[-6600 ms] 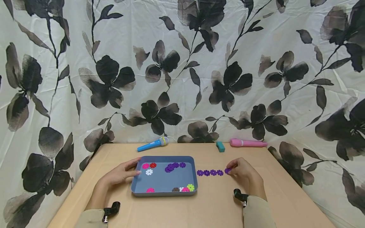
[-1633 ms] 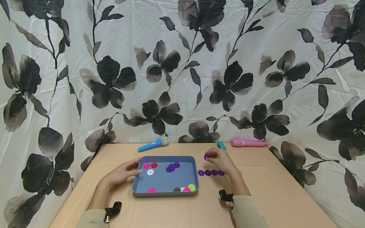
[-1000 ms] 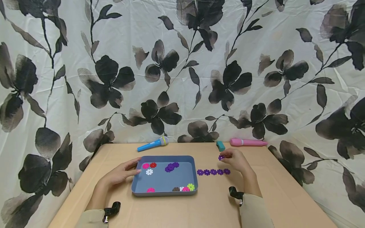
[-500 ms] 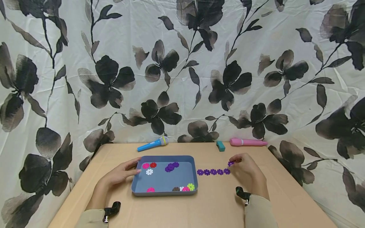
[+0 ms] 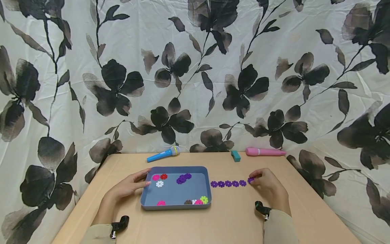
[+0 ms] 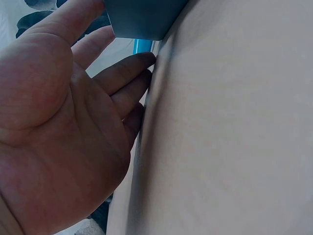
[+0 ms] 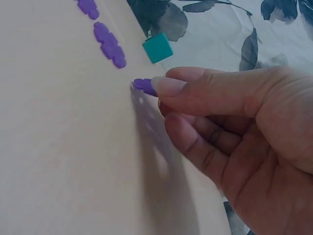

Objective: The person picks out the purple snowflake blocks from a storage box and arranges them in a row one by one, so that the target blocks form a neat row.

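My right hand (image 5: 269, 183) pinches a purple flower-shaped disc (image 5: 251, 180) between thumb and fingertips, just past the right end of a row of purple flower discs (image 5: 228, 183) on the table. In the right wrist view the pinched disc (image 7: 144, 85) is seen edge-on, with its shadow below. My left hand (image 5: 126, 186) rests against the left side of the blue-grey tray (image 5: 173, 207), thumb at the rim, fingers extended. In the left wrist view the tray corner (image 6: 146, 19) is beside the thumb and index finger. Purple discs (image 5: 182, 179) lie clustered inside the tray.
Pink, red, white, brown and green flower discs (image 5: 203, 200) also lie in the tray. At the table's back edge are a blue toy microphone (image 5: 163, 155), a teal block (image 5: 235, 156) and a pink stick-shaped object (image 5: 265, 152). A floral curtain (image 5: 195, 84) hangs behind.
The row on the table has grown by one purple disc. My right hand has carried another disc rightward, then down to the row's right end. My left hand stays at the tray.
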A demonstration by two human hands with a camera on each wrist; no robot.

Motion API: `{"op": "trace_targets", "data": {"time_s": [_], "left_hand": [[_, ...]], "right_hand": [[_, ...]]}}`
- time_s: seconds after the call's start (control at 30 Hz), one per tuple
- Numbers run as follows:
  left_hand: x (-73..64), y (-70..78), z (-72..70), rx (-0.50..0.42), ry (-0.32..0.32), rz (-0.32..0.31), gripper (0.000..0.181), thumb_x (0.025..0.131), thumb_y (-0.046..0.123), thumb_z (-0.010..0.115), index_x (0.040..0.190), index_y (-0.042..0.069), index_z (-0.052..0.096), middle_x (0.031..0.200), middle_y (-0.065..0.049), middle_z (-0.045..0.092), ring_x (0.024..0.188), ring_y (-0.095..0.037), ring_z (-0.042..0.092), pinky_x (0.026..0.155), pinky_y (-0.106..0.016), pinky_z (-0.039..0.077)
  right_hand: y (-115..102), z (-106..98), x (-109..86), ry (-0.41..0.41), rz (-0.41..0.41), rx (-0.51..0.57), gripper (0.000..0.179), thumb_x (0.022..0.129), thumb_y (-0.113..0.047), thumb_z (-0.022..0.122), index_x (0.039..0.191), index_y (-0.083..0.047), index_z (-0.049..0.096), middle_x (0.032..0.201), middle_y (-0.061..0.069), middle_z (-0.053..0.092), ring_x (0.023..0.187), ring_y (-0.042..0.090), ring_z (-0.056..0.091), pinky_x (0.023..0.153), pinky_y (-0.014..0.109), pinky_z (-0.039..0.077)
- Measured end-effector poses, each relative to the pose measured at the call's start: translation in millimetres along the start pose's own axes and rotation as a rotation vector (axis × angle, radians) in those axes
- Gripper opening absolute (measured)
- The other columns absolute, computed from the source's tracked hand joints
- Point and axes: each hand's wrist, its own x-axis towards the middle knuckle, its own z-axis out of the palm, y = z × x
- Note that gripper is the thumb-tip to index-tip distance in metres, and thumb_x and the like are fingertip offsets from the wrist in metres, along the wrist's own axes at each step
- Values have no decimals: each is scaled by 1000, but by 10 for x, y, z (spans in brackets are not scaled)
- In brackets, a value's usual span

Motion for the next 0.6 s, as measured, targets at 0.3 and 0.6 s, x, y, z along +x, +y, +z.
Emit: {"op": "trace_targets", "data": {"time_s": [0.3, 0.6], "left_hand": [[-2, -10, 1, -13, -4, 0, 72, 102, 33, 68, 163, 13, 36, 167, -22, 34, 157, -45, 26, 126, -63, 22], [-2, 3, -2, 12, 1, -1, 72, 102, 34, 68, 163, 13, 36, 167, -21, 34, 157, -45, 27, 126, -64, 23]], "right_hand": [[19, 51, 8, -1, 44, -36, 20, 89, 4, 76, 108, -1, 78, 98, 11, 75, 84, 20, 60, 69, 29, 52], [16, 60, 28, -16, 52, -48, 19, 87, 3, 79, 105, -2, 79, 97, 9, 74, 84, 21, 57, 69, 28, 49]]}}
